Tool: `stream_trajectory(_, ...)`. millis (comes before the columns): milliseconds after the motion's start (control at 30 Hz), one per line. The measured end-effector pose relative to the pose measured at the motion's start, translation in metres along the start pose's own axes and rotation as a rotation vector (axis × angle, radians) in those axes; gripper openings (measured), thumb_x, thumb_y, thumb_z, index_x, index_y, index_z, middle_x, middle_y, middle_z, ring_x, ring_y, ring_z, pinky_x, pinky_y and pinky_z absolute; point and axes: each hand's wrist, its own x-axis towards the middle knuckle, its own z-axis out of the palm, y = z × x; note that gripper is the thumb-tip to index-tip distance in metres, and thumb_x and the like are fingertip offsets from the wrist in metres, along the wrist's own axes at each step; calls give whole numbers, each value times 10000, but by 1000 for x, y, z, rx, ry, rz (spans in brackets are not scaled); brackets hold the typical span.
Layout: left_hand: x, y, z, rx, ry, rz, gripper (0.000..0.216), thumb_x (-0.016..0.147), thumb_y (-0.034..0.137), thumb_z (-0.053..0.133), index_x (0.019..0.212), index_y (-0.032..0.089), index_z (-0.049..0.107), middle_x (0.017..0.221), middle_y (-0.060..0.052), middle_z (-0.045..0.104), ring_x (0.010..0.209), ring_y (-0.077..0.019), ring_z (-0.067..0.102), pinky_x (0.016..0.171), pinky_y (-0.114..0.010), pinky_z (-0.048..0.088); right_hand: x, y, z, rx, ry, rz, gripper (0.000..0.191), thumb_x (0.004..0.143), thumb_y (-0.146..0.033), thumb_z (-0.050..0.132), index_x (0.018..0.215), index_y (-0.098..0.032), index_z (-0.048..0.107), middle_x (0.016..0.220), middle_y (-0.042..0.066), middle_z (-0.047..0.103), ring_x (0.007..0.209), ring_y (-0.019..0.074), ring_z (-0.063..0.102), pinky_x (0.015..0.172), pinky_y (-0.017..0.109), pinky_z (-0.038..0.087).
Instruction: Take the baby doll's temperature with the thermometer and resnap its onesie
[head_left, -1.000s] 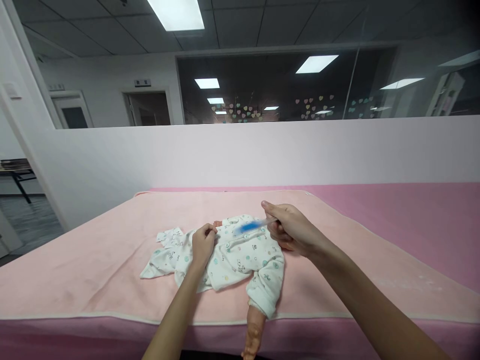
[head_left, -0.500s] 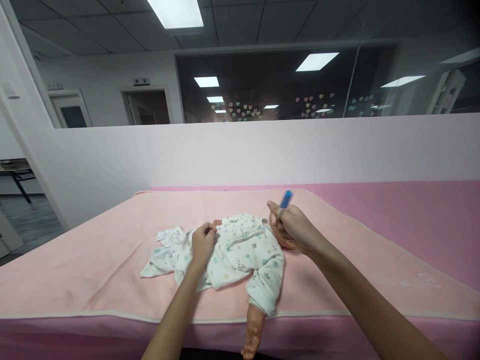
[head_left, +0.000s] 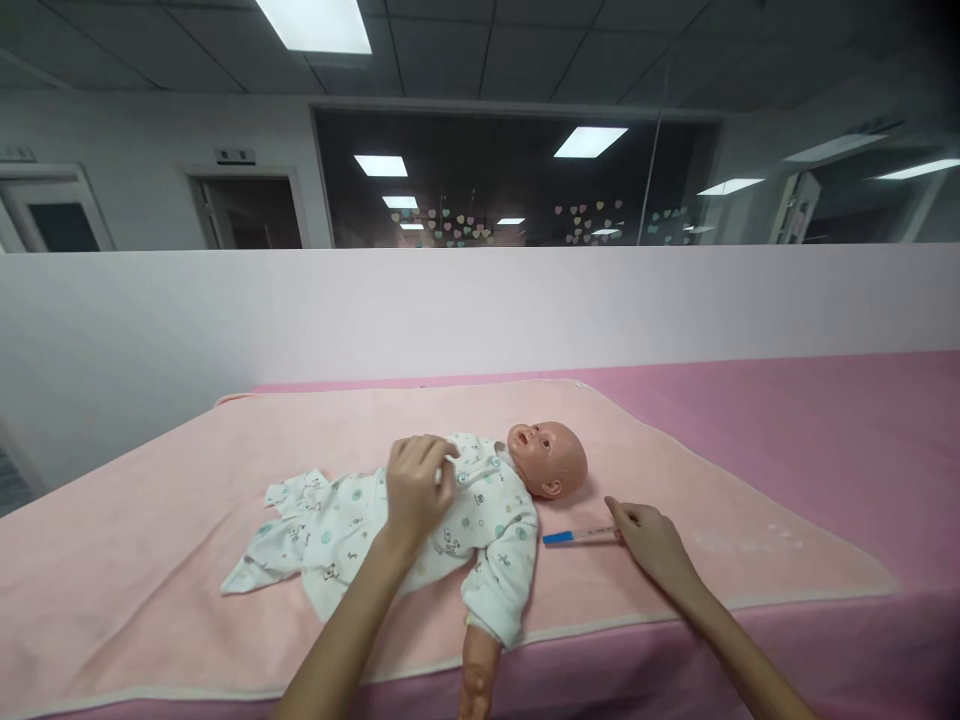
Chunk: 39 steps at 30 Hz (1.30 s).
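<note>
A baby doll [head_left: 480, 500] in a white patterned sleepsuit lies on its back, head to the right, one bare arm hanging over the near edge. Above its torso hovers my left hand [head_left: 418, 485], loosely curled, with a gap between thumb and fingers and nothing visible in it. To the right of the doll's shoulder is a slim thermometer [head_left: 581, 536] with a blue end pointing left, low over the cloth. My right hand [head_left: 652, 545] pinches its other end; the fingertips partly hide that end.
A peach cloth [head_left: 225, 440] with a pale border covers the pink padded surface [head_left: 825, 420]. Behind it runs a low white wall [head_left: 465, 310] with a window above. The surface's near edge is below the doll's arm.
My right hand has moved from the doll's head down and right, lowering the thermometer beside the shoulder. My left hand has lifted slightly off the doll's suit. The view has turned right.
</note>
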Motion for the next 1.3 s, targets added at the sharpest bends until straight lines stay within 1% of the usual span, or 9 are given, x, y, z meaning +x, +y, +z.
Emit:
stream_trajectory(133,10,28,37,73,-250,69,154,797,166,433,813,190,584,822,-35,605,783,-175,521,714,-322,356,4,-3,4,-351,67,24,407,862,-450,335,612,-199,537,575,62,605,558,194,572,493,241,300)
stream_trajectory(300,-7,24,69,96,-355,20,226,870,270,376,910,186,581,869,-60,584,838,-190,503,752,-341,358,2,-9,7,-514,163,-4,263,866,-374,407,783,-181,565,570,58,596,532,187,576,463,230,264)
stream_trajectory(400,-13,22,67,71,-335,20,188,857,229,391,873,184,573,886,-63,574,847,-188,493,757,-339,356,-5,-25,9,-404,275,-112,277,864,-376,399,765,-177,564,503,26,550,476,164,534,451,227,247)
stream_trajectory(533,-16,26,60,59,-279,-9,132,798,164,444,842,188,566,858,-58,567,839,-193,485,756,-343,355,-8,-79,21,-76,346,-378,308,867,-367,369,691,-187,547,506,3,533,433,125,472,466,231,302)
stream_trajectory(633,-18,26,58,38,-268,-15,111,791,187,463,825,192,569,848,-58,569,824,-200,482,755,-354,352,1,-126,40,190,355,-510,207,837,-274,386,802,-184,569,674,38,611,574,144,542,555,241,393)
stream_trajectory(733,-19,24,58,30,-268,-56,124,814,217,456,835,188,574,866,-63,579,823,-207,479,755,-362,344,16,-155,60,378,350,-552,281,776,-156,350,954,-175,567,863,72,630,762,179,573,672,276,437)
stream_trajectory(967,-20,22,62,38,-235,-100,147,834,193,443,910,208,568,866,-35,601,841,-198,484,777,-349,332,21,-148,83,571,358,-388,407,726,-103,307,1048,-158,550,961,78,625,877,191,572,766,312,445)
stream_trajectory(1133,-19,24,60,25,-207,-100,114,828,144,428,867,189,525,832,-28,612,816,-188,492,800,-348,317,18,-141,82,583,259,-405,397,655,-104,368,986,-174,576,936,54,654,826,196,595,734,303,455)
stream_trajectory(1300,-19,23,60,26,-146,-120,105,858,180,412,818,195,508,769,-18,612,772,-178,499,803,-341,309,19,-143,80,596,268,-419,368,686,-116,373,988,-180,573,941,54,656,795,188,597,704,289,462)
